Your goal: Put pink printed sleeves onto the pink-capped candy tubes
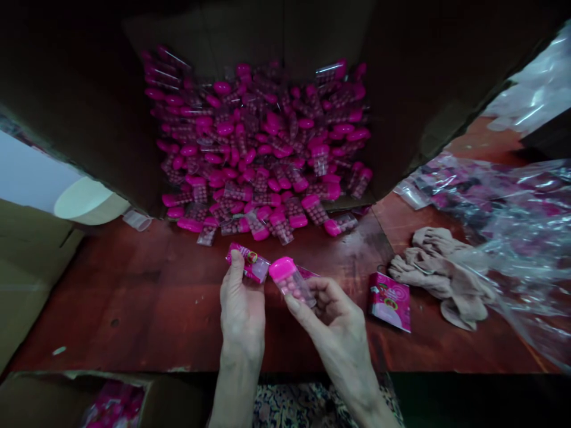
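My left hand [241,303] pinches a pink foil sachet [248,263] upright between thumb and fingers. My right hand [334,324] grips a clear tube [291,282] with a bright pink cap and pink round contents, its cap end right beside the sachet. A strip of pink foil [307,272] shows behind the tube, partly hidden. Ahead of my hands, a heap of similar pink-capped clear packs [254,139] lies inside an open cardboard box [80,113] and spills toward the table. Another pink sachet [389,301] lies flat to my right.
Both hands work over a reddish-brown wooden table [134,297]. Beige crumpled nylon fabric [441,276] and clear plastic bags [513,220] with pink packs lie at the right. A cardboard box [113,404] holding pink items sits at the lower left.
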### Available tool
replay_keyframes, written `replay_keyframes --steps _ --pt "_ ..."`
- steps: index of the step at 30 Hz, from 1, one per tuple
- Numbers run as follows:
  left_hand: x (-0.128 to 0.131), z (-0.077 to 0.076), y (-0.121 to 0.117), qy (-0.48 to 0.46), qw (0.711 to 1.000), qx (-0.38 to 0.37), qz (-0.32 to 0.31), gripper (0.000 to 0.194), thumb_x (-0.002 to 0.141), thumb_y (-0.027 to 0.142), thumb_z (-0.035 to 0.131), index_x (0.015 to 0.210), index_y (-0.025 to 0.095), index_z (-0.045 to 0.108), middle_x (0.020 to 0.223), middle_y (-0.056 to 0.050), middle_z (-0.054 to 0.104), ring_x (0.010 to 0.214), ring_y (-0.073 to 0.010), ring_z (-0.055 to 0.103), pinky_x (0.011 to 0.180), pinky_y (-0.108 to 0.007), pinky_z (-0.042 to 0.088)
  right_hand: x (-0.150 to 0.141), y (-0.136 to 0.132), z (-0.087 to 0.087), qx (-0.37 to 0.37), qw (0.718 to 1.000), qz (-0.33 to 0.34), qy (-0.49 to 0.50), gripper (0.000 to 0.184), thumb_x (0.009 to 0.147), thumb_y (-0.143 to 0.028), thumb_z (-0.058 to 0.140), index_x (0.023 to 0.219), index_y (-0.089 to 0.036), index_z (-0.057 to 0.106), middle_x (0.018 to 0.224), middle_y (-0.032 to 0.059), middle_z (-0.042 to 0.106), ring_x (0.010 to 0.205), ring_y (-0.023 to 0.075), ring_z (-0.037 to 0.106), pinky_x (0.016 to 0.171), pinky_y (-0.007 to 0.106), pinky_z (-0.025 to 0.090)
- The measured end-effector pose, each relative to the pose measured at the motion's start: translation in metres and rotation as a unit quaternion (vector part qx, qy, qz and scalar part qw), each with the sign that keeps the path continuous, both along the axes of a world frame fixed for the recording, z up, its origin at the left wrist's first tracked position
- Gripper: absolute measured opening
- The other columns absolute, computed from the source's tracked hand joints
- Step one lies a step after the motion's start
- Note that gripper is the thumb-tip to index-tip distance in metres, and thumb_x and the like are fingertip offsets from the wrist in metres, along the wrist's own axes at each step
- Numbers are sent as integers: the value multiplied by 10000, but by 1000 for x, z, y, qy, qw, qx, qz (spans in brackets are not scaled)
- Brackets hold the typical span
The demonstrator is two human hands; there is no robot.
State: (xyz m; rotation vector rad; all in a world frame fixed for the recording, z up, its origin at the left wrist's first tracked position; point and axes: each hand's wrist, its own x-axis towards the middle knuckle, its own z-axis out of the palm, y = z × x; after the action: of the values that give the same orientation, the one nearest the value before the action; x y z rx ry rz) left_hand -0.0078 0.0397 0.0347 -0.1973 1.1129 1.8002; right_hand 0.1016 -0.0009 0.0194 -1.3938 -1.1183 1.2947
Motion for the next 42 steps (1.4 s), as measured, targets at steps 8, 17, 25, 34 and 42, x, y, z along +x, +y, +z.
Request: replay_keyframes --steps 8,17,25,34,42 --pt "14 -6 0 15 998 -11 -53 248 752 391 648 717 150 602 581 21 579 527 -89 531 580 -223 451 -8 -4 -6 0 1000 9 0 202 755 -354 648 831 -183 571 703 10 629 602 125 575 534 224 456" --pt "26 -11 -8 97 982 86 -137 155 650 146 733 778 150 646 725 5 679 651 -94 610 681 -223 478 -2 0 -13 -26 997 -23 62 224 757 -357 652 881 -187 578 740 7 633 626 120 574 574 225 465" --pt "7 -5 -8 79 962 80 -249 269 621 120 748 872 149 656 826 -48 719 737 -145 660 712 -246 497 10 7 -11 -40 990 8 132 211 680 -317 720 824 -174 657 667 -11 628 555 90 537 502 187 438" --pt "13 -6 -13 53 956 81 -276 209 685 213 717 864 114 672 881 -104 720 847 -199 669 836 -326 487 2 -3 -18 109 993 -36 -29 167 776 -250 637 932 -190 633 805 29 694 679 151 643 628 257 539" --pt "14 -10 -14 12 943 82 -323 203 733 259 677 853 95 688 912 -140 718 866 -227 667 809 -338 497 2 -3 -28 308 930 -72 -185 285 789 -116 593 1063 -191 624 902 66 722 797 203 685 746 323 567"
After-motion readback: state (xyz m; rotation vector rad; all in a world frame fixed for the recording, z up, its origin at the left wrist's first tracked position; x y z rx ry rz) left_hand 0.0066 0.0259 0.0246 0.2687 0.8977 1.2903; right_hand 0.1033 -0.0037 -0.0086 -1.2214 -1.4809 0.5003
